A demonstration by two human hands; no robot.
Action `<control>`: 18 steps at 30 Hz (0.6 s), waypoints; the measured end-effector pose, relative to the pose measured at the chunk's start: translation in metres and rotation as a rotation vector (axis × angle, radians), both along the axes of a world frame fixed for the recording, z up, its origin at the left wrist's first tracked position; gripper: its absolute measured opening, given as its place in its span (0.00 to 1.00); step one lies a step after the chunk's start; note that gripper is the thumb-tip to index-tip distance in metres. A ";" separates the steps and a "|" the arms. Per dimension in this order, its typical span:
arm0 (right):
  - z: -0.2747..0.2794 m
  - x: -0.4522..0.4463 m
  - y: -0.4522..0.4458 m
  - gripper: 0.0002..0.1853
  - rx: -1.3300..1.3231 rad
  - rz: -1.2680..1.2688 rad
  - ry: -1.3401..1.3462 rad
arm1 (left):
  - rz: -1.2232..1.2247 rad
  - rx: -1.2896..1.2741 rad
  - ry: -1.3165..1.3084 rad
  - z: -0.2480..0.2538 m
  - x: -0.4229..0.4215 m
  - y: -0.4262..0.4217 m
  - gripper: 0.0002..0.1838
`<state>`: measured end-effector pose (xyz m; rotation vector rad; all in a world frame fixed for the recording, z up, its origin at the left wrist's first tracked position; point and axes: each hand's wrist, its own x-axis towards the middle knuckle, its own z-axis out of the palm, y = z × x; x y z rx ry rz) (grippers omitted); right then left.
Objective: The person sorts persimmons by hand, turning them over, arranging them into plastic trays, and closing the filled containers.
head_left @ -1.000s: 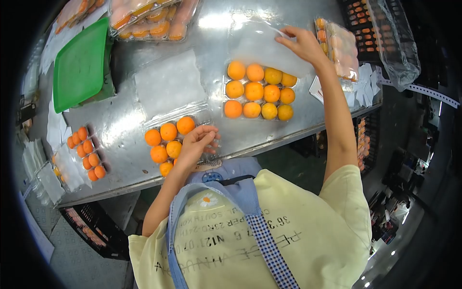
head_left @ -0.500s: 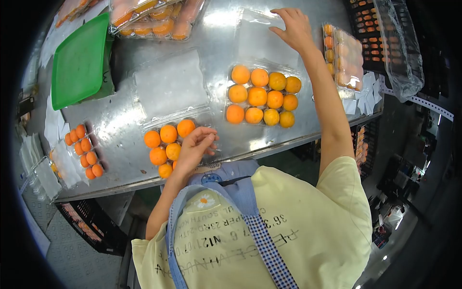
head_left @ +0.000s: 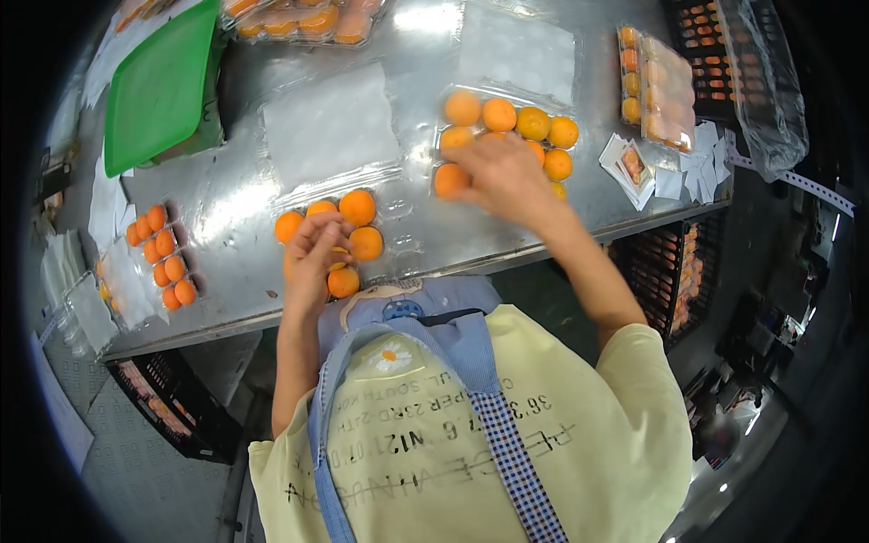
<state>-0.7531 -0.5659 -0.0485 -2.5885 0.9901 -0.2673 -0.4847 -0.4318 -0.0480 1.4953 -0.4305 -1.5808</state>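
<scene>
My left hand (head_left: 315,261) is over the near clear plastic clamshell box, fingers loosely bent and apart, with nothing visible in them. Several oranges (head_left: 366,243) sit in that box, some hidden under the hand. Its lid (head_left: 330,127) lies folded back flat, with a whitish sheet on it. My right hand (head_left: 507,181), smeared by motion, reaches across a second clamshell box of oranges (head_left: 533,123), fingertips beside an orange (head_left: 451,181) at its left edge. Whether it grips anything cannot be made out. That box's lid (head_left: 516,52) is also folded back.
A green-lidded container (head_left: 158,95) stands at the left. Closed orange packs lie at the back (head_left: 312,25) and at the right (head_left: 659,86). Printed cards (head_left: 627,170) lie near the right edge. Loose oranges (head_left: 163,258) sit at the left. Black crates (head_left: 674,281) are below the table.
My right hand has come down from the far lid onto the oranges of the right box. My left hand has shifted left over its box. The whole view has moved slightly.
</scene>
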 end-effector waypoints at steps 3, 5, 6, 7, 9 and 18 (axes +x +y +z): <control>-0.017 0.009 0.032 0.25 -0.029 -0.087 0.059 | 0.096 -0.010 -0.047 -0.003 0.020 0.016 0.10; -0.031 0.010 0.039 0.27 -0.042 -0.164 0.061 | 0.162 -0.030 -0.049 -0.002 0.028 0.026 0.11; -0.034 0.010 0.041 0.28 -0.047 -0.206 0.061 | 0.179 -0.033 -0.055 -0.002 0.031 0.032 0.11; -0.034 0.009 0.041 0.29 -0.032 -0.208 0.045 | 0.194 -0.039 -0.060 -0.003 0.033 0.036 0.11; -0.029 0.007 0.039 0.29 -0.026 -0.197 0.035 | 0.201 -0.052 -0.054 -0.001 0.034 0.044 0.11; 0.034 0.024 0.084 0.29 0.235 -0.178 -0.508 | -0.271 -0.199 0.122 0.028 -0.034 0.025 0.24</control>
